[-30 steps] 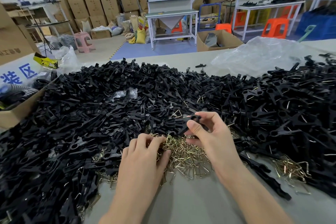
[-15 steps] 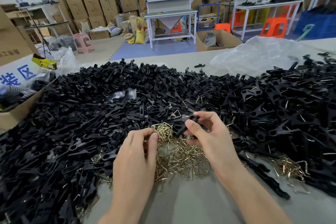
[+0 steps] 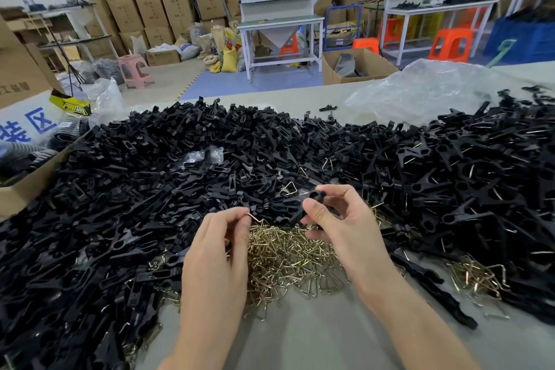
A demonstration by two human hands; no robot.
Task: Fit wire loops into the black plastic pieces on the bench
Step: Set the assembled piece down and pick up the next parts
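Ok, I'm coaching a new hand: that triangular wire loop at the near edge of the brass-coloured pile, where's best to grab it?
Pinch the wire loop by its pointed near corner, coming in low from the bare bench side. It lies flat with that corner sticking out of the pile; its far end looks tangled, so draw it toward you.

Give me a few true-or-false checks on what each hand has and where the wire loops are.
1. The right hand holds a black plastic piece. True.
2. The left hand lies flat and empty. False: its fingers pinch a wire loop.
3. That wire loop is seated in the held piece. False: the two are apart.
4. A pile of wire loops lies on the bench between the hands. True.
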